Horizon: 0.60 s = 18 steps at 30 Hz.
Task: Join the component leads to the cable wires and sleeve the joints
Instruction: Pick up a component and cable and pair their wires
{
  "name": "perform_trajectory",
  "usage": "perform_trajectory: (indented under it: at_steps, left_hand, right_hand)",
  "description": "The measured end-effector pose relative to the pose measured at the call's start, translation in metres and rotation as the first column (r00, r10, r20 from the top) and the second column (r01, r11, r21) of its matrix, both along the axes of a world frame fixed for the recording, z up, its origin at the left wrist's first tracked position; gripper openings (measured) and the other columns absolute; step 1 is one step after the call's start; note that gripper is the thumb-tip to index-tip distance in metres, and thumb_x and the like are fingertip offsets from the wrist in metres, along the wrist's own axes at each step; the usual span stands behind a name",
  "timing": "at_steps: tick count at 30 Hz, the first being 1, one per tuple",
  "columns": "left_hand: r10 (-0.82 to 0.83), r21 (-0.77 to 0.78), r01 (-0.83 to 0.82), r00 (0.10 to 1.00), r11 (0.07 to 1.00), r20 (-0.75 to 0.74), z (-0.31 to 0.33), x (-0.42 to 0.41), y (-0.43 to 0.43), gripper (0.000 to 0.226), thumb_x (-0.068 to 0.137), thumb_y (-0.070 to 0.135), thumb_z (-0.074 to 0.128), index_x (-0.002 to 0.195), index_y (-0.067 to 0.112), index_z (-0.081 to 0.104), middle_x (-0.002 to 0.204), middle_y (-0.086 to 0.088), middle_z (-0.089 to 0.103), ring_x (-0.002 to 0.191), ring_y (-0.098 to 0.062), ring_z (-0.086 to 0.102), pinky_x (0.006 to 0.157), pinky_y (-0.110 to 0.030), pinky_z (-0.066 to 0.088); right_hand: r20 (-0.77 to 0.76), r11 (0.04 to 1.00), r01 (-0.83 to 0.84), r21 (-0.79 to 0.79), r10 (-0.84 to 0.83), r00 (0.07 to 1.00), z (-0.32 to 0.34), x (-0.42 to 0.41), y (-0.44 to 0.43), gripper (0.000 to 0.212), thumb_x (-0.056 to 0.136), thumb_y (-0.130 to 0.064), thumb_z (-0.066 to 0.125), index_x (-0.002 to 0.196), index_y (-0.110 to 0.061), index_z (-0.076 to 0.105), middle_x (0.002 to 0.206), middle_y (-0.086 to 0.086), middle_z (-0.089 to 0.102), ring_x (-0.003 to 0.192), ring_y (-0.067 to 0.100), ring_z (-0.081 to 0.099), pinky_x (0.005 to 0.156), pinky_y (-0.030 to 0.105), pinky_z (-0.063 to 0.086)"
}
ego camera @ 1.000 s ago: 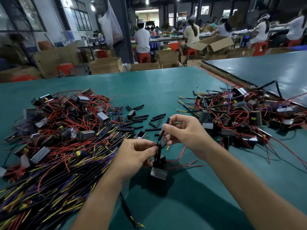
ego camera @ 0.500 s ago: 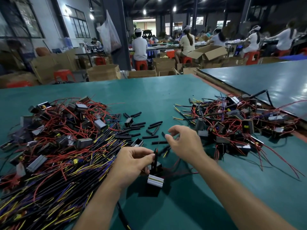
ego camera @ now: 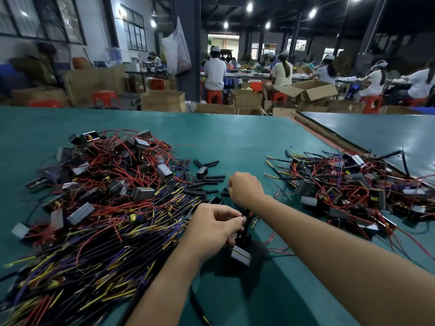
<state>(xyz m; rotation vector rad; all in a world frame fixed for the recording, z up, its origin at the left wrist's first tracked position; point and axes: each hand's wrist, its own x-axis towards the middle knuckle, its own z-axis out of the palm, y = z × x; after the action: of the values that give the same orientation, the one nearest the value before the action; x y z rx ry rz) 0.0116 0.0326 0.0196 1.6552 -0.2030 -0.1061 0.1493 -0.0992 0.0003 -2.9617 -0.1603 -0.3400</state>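
The component (ego camera: pixel 240 254) lies on the green table (ego camera: pixel 235 137), near its front edge, between the two forearms; a black cable (ego camera: pixel 246 225) stands up from it; the left hand (ego camera: pixel 211 228) pinches this cable between thumb and fingertips. The right hand (ego camera: pixel 246 189) is farther back, over the loose black sleeves (ego camera: pixel 207 183); its fingers curl down and are hidden, so I cannot tell if they hold anything. A heap of wires (ego camera: pixel 106 208) lies at the left; another heap (ego camera: pixel 353 184) lies at the right.

Factory assy hall: workers (ego camera: pixel 214 74) on red stools (ego camera: pixel 213 96), cardboard boxes (ego camera: pixel 162 101), wire piles (ego camera: pixel 106 220).
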Motion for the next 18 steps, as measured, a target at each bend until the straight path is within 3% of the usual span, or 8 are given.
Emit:
perform_trajectory:
  at_steps: [3, 7, 12, 15, 17, 18]
  left_hand:
    - [-0.002, 0.010, 0.002, 1.000, 1.000, 0.013, -0.001, -0.001, 0.001, 0.011, 0.085, 0.002, 0.069, 0.076, 0.007, 0.072, 0.053, 0.002, 0.063, 0.038, -0.011, 0.050, 0.043, -0.018, 0.043]
    - [0.006, 0.027, -0.007, 1.000, 1.000, 0.025, -0.003, 0.001, 0.003, 0.007, 0.085, 0.003, 0.069, 0.079, 0.002, 0.073, 0.057, -0.007, 0.063, 0.040, -0.013, 0.051, 0.045, -0.019, 0.043]
    - [0.031, 0.064, -0.033, 0.999, 0.997, 0.027, -0.005, 0.004, 0.001, 0.007, 0.085, 0.004, 0.069, 0.080, 0.002, 0.073, 0.057, -0.003, 0.063, 0.040, -0.013, 0.051, 0.047, -0.020, 0.043]
    - [0.032, 0.086, -0.034, 0.999, 0.996, 0.031, -0.002, 0.001, 0.001, 0.007, 0.086, 0.004, 0.069, 0.081, 0.000, 0.073, 0.060, -0.006, 0.064, 0.040, -0.014, 0.051, 0.046, -0.019, 0.042]
    - [0.042, 0.072, -0.044, 0.999, 0.996, 0.018, -0.003, 0.001, 0.001, 0.007, 0.086, 0.002, 0.068, 0.082, -0.002, 0.073, 0.062, -0.008, 0.063, 0.039, -0.013, 0.050, 0.044, -0.019, 0.042]
    - [0.050, 0.067, -0.051, 0.999, 0.996, 0.013, -0.003, 0.002, 0.002, 0.007, 0.086, 0.001, 0.067, 0.082, -0.002, 0.073, 0.062, -0.009, 0.063, 0.038, -0.014, 0.050, 0.044, -0.019, 0.042]
  right_hand:
    - [0.055, 0.989, -0.148, -0.014, 0.148, 0.987, 0.005, 0.002, 0.006, 0.025, 0.088, -0.020, 0.059, 0.110, -0.014, 0.069, 0.106, 0.012, 0.068, 0.104, 0.034, 0.060, 0.082, 0.038, 0.051]
    - [-0.019, 0.950, -0.303, -0.075, 0.302, 0.953, 0.012, 0.002, 0.020, 0.020, 0.090, -0.027, 0.061, 0.104, -0.022, 0.075, 0.103, 0.008, 0.072, 0.101, 0.032, 0.062, 0.079, 0.035, 0.052]
    - [-0.082, 0.955, -0.298, 0.004, 0.297, 0.951, 0.016, 0.001, 0.014, 0.016, 0.088, -0.030, 0.069, 0.101, -0.022, 0.075, 0.103, 0.005, 0.074, 0.099, 0.028, 0.065, 0.081, 0.034, 0.053]
    - [-0.084, 0.959, -0.281, 0.040, 0.284, 0.955, 0.013, -0.003, 0.015, 0.013, 0.088, -0.027, 0.068, 0.095, -0.018, 0.075, 0.096, 0.008, 0.074, 0.094, 0.031, 0.065, 0.073, 0.030, 0.047]
    - [-0.018, 0.963, -0.223, 0.153, 0.229, 0.973, 0.015, -0.008, 0.014, 0.012, 0.088, -0.026, 0.067, 0.091, -0.017, 0.074, 0.092, 0.008, 0.073, 0.091, 0.030, 0.065, 0.071, 0.028, 0.045]
    - [0.024, 0.943, -0.176, 0.283, 0.177, 0.984, 0.018, -0.012, 0.012, 0.011, 0.087, -0.025, 0.068, 0.088, -0.016, 0.074, 0.088, 0.006, 0.073, 0.087, 0.026, 0.066, 0.072, 0.029, 0.047]
